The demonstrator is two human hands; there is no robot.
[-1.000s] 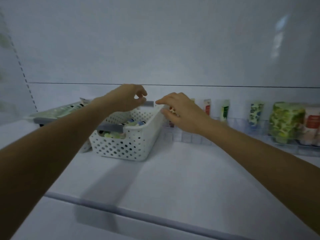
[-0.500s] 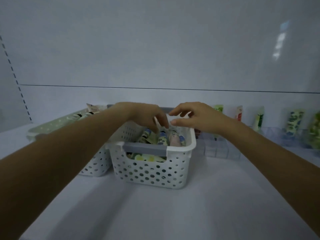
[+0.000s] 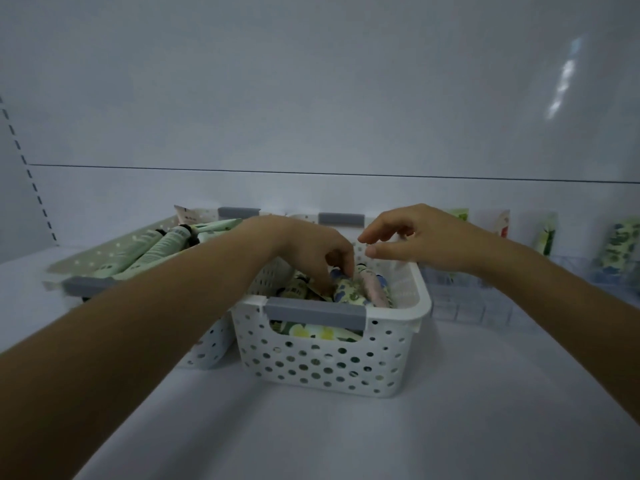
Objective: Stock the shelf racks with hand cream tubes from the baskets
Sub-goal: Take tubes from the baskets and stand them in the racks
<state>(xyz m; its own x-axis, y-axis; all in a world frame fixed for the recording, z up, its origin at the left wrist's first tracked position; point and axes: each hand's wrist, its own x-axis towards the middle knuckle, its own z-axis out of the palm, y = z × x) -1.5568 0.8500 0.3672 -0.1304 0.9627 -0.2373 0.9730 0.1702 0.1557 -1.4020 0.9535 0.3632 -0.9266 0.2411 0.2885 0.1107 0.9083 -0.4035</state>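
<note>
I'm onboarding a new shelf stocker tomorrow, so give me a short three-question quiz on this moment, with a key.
1. True or false: the right hand hovers over the right basket holding nothing.
2. Fingers of the left hand are: A. down among the tubes in that basket; B. on its grey handle; C. flat on the shelf.
3. Fill in: stocked tubes stand in the clear rack to the ___ of the baskets.
Key: 1 true; 2 A; 3 right.
</note>
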